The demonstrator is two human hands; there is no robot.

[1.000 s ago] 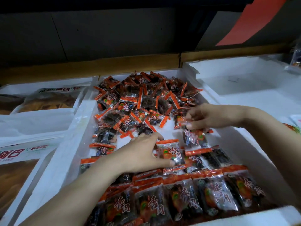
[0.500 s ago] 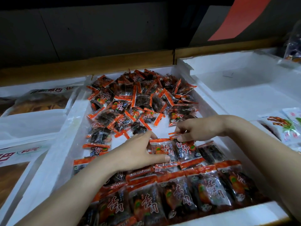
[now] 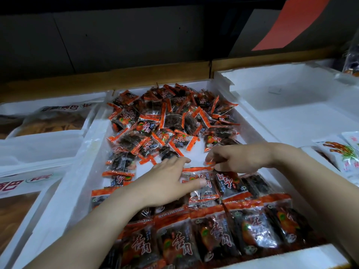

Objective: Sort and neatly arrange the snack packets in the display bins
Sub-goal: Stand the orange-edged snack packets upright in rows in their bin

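A white foam bin [image 3: 77, 171] holds several small orange-edged snack packets. A loose heap of packets [image 3: 171, 119] fills its far half. Neat overlapping rows of packets [image 3: 213, 235] fill its near half. My left hand [image 3: 167, 183] lies flat with straight fingers, its thumb pressing on a packet [image 3: 204, 189] in the newest row. My right hand [image 3: 239, 158] pinches the orange top edge of a neighbouring packet [image 3: 226, 182] and sets it beside that one.
An empty white foam bin [image 3: 287, 105] stands to the right, with white packets [image 3: 340, 154] at its near right. Left bins [image 3: 38, 144] hold large bags of brown snacks. A wooden ledge [image 3: 136, 74] and dark wall run behind. A bare white patch of bin floor lies between heap and rows.
My right hand has carried a packet from the heap's edge down into the newest row beside the one under my left thumb. My left hand has stayed in place.
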